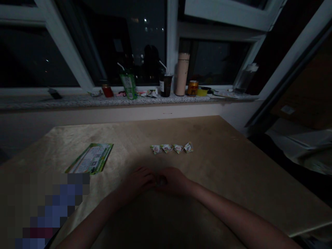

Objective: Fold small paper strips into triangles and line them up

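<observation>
My left hand (140, 179) and my right hand (174, 180) meet low over the table, close to my body. Both have curled fingers pinched together at the fingertips. Dim light hides most of what lies between them; only a faint, small pale patch shows there. Just beyond my hands, several small folded paper pieces (177, 148) sit in a short row, white with green and pinkish print. Off to the left lies a flat green and white printed sheet or packet (92, 159), apart from both hands.
The tan-covered table (220, 162) reaches back to a window wall. On the speckled sill (145, 100) stand a green cup with straw (129, 86), a dark cup (165, 84), a tall pink bottle (182, 74) and an orange can (192, 88). A blurred-out patch covers the lower left.
</observation>
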### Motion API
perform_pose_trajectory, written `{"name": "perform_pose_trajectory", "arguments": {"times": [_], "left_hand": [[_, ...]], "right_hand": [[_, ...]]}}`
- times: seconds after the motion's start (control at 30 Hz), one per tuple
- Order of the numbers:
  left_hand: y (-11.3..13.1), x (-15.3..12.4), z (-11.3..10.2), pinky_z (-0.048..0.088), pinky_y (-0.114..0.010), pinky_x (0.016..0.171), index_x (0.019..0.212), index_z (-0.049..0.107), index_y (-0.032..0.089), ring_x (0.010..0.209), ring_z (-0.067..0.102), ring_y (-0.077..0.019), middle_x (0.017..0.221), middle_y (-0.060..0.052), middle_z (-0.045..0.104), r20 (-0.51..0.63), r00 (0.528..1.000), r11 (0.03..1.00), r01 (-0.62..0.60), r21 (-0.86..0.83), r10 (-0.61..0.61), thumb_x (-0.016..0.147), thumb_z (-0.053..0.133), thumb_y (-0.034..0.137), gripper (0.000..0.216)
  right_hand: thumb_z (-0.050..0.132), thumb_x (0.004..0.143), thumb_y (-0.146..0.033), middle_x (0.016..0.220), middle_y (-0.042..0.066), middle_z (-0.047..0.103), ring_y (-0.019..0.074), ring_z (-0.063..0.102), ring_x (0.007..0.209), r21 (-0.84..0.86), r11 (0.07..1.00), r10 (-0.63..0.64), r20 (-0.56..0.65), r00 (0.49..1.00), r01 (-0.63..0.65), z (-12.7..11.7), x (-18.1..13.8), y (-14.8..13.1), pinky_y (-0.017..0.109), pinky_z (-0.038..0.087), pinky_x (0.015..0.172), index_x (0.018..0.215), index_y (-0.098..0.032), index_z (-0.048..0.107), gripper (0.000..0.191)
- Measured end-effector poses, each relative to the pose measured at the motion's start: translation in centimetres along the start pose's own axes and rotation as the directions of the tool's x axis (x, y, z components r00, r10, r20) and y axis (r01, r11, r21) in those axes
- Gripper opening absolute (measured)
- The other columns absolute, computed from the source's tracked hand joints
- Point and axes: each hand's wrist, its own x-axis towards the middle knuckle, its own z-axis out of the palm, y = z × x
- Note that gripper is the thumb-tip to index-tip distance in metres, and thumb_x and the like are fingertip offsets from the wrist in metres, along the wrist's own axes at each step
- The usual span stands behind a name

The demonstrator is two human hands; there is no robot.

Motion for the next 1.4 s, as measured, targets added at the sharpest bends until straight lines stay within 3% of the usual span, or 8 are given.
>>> {"name": "perform_pose_trajectory", "arguments": {"times": [0.1, 0.23, 0.53, 0.8, 1.03, 1.23, 1.4], "left_hand": [[-0.4, -0.1, 0.8, 0.036, -0.034, 0.09, 0.093, 0.062, 0.023, 0.098, 0.053, -0.0187, 0.101, 0.0, 0.061, -0.044, 0.999, 0.997, 0.009, -0.08, -0.013, 0.095, 0.05, 0.03, 0.014], [-0.8, -0.2, 1.6, 0.033, -0.037, 0.094, 0.091, 0.064, 0.025, 0.108, 0.045, -0.0231, 0.114, -0.002, 0.054, -0.119, 0.989, 0.991, 0.075, -0.108, -0.088, 0.091, 0.054, 0.033, 0.013], [-0.4, 0.3, 1.2, 0.033, -0.036, 0.093, 0.09, 0.063, 0.023, 0.105, 0.048, -0.0213, 0.109, -0.001, 0.055, -0.09, 0.985, 0.979, 0.133, -0.158, -0.148, 0.089, 0.057, 0.031, 0.01], [-0.8, 0.2, 2.8, 0.033, -0.042, 0.096, 0.109, 0.054, 0.022, 0.113, 0.044, -0.0257, 0.122, -0.007, 0.051, -0.179, 0.972, 0.986, 0.162, 0.036, -0.153, 0.093, 0.049, 0.041, 0.025], [-0.6, 0.5, 2.9, 0.03, -0.043, 0.101, 0.127, 0.047, 0.022, 0.123, 0.039, -0.0259, 0.133, -0.009, 0.046, -0.186, 0.973, 0.969, 0.167, 0.181, -0.133, 0.097, 0.038, 0.042, 0.037], [0.1, 0.3, 4.3, 0.026, -0.048, 0.103, 0.133, 0.045, 0.021, 0.131, 0.032, -0.028, 0.143, -0.011, 0.04, -0.159, 0.973, 0.909, 0.214, 0.357, -0.167, 0.099, 0.03, 0.028, 0.038], [0.7, 0.2, 4.4, 0.019, -0.054, 0.105, 0.144, 0.031, 0.021, 0.137, 0.023, -0.0303, 0.148, -0.012, 0.033, -0.142, 0.971, 0.864, 0.236, 0.446, -0.192, 0.092, 0.033, 0.017, 0.052]], "right_hand": [[0.068, 0.074, -0.036, 0.075, 0.0, 0.069, 0.0148, 0.059, 0.067, 0.03, 1.0, -0.001, 0.013, 1.0, 0.0, 0.1, 0.1, 0.0, 0.028, 0.036, 0.071, 0.081, -0.018, 0.068, 0.019], [0.069, 0.075, -0.03, 0.073, -0.002, 0.07, 0.0154, 0.061, 0.07, 0.065, 0.997, 0.03, 0.048, 0.998, -0.034, -0.2, 0.1, 0.0, 0.038, 0.031, 0.088, 0.08, -0.019, 0.07, 0.012], [0.071, 0.073, -0.038, 0.071, -0.002, 0.067, 0.0155, 0.059, 0.069, 0.039, 0.997, 0.071, 0.055, 0.996, -0.073, 0.4, 0.7, -0.1, 0.038, 0.031, 0.086, 0.077, -0.019, 0.069, 0.019], [0.074, 0.07, -0.032, 0.067, -0.004, 0.063, 0.0144, 0.058, 0.067, 0.098, 0.994, 0.042, 0.075, 0.996, -0.05, 0.2, 0.8, 0.9, 0.039, 0.029, 0.088, 0.075, -0.018, 0.065, 0.018], [0.073, 0.069, -0.024, 0.073, -0.005, 0.06, 0.0132, 0.054, 0.067, 0.18, 0.983, -0.025, 0.039, 0.999, 0.018, -0.2, 0.5, 1.7, 0.034, 0.034, 0.082, 0.094, -0.018, 0.053, 0.032], [0.07, 0.075, -0.021, 0.073, -0.004, 0.063, 0.0132, 0.057, 0.069, 0.162, 0.984, -0.097, 0.11, 0.989, 0.079, -0.7, 0.3, 1.6, 0.039, 0.03, 0.089, 0.083, -0.018, 0.06, 0.013], [0.066, 0.082, -0.027, 0.086, -0.002, 0.07, 0.0134, 0.061, 0.078, 0.227, 0.939, -0.289, 0.12, 0.95, 0.257, -1.3, -0.3, 2.5, 0.036, 0.027, 0.094, 0.092, -0.022, 0.07, 0.012]]}}
